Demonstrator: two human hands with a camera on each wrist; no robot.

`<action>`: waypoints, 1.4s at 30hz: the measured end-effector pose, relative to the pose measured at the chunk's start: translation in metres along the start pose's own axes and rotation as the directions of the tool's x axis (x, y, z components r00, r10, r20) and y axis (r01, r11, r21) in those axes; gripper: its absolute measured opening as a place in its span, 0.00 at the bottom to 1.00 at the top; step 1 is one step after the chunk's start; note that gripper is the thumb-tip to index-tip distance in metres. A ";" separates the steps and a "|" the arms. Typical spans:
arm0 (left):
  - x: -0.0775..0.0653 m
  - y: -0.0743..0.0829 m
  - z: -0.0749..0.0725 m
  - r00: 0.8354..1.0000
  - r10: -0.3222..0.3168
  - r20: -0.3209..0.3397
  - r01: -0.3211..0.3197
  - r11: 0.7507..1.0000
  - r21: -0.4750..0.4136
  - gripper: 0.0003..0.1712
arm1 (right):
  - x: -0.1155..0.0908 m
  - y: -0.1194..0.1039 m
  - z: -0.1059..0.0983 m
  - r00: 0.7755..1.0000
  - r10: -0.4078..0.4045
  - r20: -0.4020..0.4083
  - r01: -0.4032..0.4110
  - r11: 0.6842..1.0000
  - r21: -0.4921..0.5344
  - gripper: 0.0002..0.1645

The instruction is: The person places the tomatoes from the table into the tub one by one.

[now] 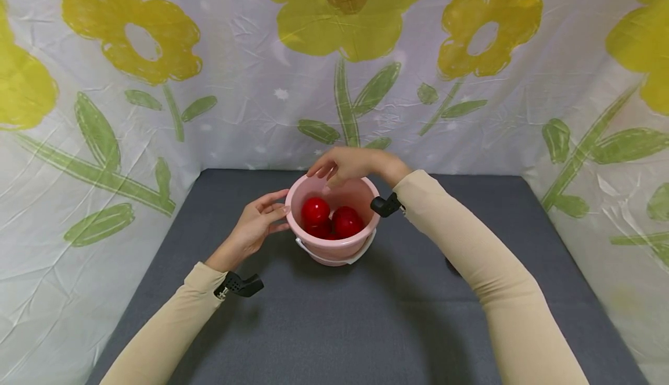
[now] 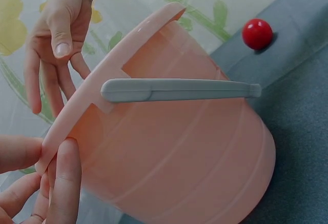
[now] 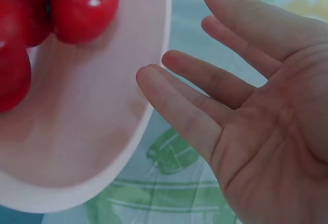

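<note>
A pink bucket with a pale handle stands upright on the table. Several glossy red balls lie inside it, also visible in the right wrist view. My left hand pinches the bucket's rim at its left side, thumb and fingers on either side of the edge. Over the far part of the bucket's mouth hovers my right hand, holding nothing. Its fingers are loosely extended beside the rim in the right wrist view.
Another red ball lies on the dark grey tabletop beyond the bucket in the left wrist view. A small dark thing shows partly behind the right sleeve. A flower-printed cloth hangs around the table.
</note>
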State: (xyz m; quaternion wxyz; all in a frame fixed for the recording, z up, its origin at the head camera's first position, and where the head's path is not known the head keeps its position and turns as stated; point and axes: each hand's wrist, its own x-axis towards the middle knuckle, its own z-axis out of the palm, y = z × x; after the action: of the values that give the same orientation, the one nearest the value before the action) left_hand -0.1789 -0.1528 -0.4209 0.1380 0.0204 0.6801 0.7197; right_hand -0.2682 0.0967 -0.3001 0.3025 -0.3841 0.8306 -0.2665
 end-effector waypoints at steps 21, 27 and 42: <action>0.000 -0.001 0.000 1.000 0.022 -0.003 -0.022 1.000 -0.014 0.32 | -0.046 0.021 -0.016 0.995 -0.001 -0.096 0.006 0.999 0.050 0.31; 0.000 -0.001 0.000 1.000 0.016 -0.002 -0.016 1.000 -0.016 0.31 | -0.075 0.029 -0.025 0.987 0.041 -0.158 -0.033 0.998 0.051 0.34; 0.001 -0.002 0.000 1.000 0.017 0.000 -0.017 0.999 -0.035 0.33 | -0.161 0.076 -0.023 0.944 0.204 -0.258 -0.190 0.979 0.079 0.36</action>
State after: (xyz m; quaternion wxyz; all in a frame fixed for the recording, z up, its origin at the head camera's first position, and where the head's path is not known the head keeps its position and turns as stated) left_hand -0.1794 -0.1522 -0.4231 0.1324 0.0240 0.6673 0.7325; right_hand -0.2364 0.2730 -0.2875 0.2239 -0.2519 0.8904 -0.3060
